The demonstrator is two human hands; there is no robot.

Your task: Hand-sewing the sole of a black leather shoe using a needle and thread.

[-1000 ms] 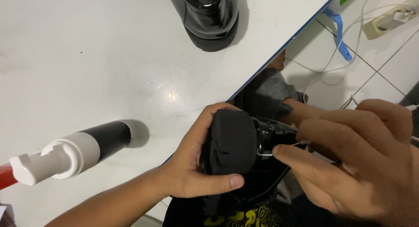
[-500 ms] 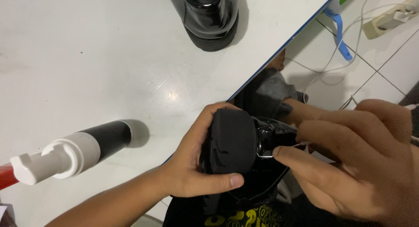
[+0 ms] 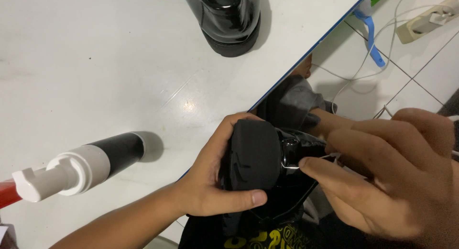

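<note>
My left hand (image 3: 215,182) is wrapped around a black shoe (image 3: 267,158) that I hold off the near edge of the white table (image 3: 95,62), over my lap; the heel end sits in my palm, thumb underneath and fingers curled over the top. My right hand (image 3: 392,177) comes in from the right with its fingers pinched narrow on a thin lace or thread (image 3: 315,159) at the glossy upper. I judge the shoe light but stiff, its polished leather slippery, so the matte heel is the surer place to grip. The thread looks fine and easy to lose. On the table's far side stands a second glossy black shoe (image 3: 224,19); to the left lies a white-capped bottle (image 3: 81,170). On the tiled floor, far right, white cables (image 3: 363,77) trail to a power strip (image 3: 428,19).
</note>
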